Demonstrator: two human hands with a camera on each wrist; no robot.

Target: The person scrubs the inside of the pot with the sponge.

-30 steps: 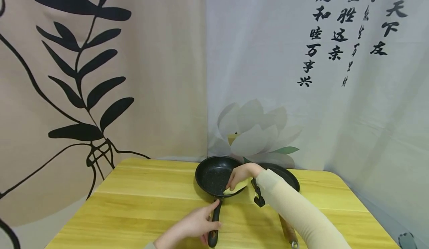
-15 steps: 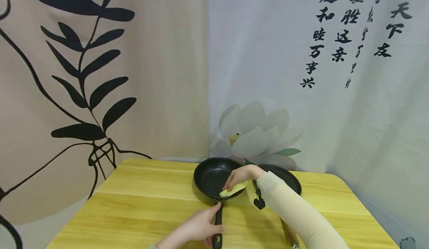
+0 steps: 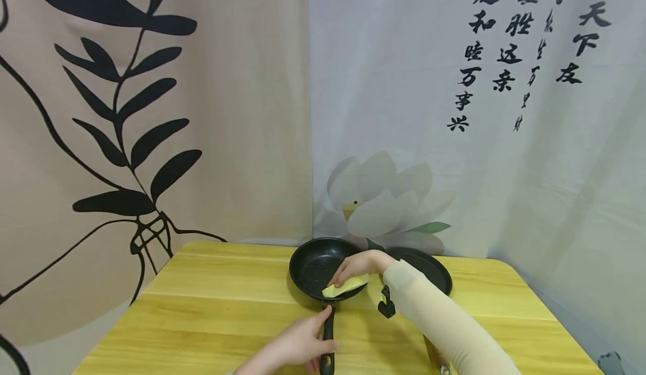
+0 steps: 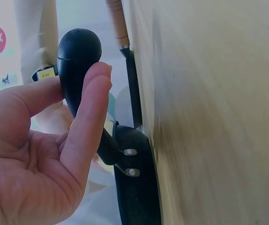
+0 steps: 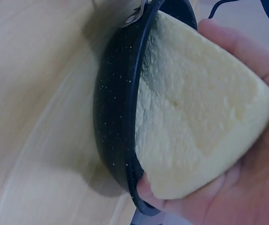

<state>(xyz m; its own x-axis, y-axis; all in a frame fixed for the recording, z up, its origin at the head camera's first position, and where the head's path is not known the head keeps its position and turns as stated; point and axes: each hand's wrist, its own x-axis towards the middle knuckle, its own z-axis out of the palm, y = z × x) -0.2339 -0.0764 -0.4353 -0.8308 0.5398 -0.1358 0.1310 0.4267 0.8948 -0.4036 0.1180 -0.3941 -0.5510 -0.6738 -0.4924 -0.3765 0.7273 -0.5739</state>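
A black speckled frying pan (image 3: 314, 263) sits on the table with its handle toward the person. My left hand (image 3: 303, 341) grips the black handle (image 4: 73, 70), fingers and thumb around it in the left wrist view. In my right hand (image 3: 359, 265) is a pale yellow sponge (image 5: 200, 103), held between thumb and fingers. The sponge lies inside the pan at the near right side of the rim, and dark smudges mark its edge in the right wrist view. The sponge's lower part is hidden in the pan.
A second, flatter black pan (image 3: 429, 265) with a wooden handle (image 3: 435, 355) stands to the right, partly behind the right sleeve (image 3: 444, 319). A small black wrist device (image 3: 386, 303) hangs under the right wrist. Yellow wooden table (image 3: 202, 308) backs onto a printed curtain (image 3: 252, 111).
My right hand has moved the sponge left along the near inside of the pan, toward the handle. The left hand stays on the handle.
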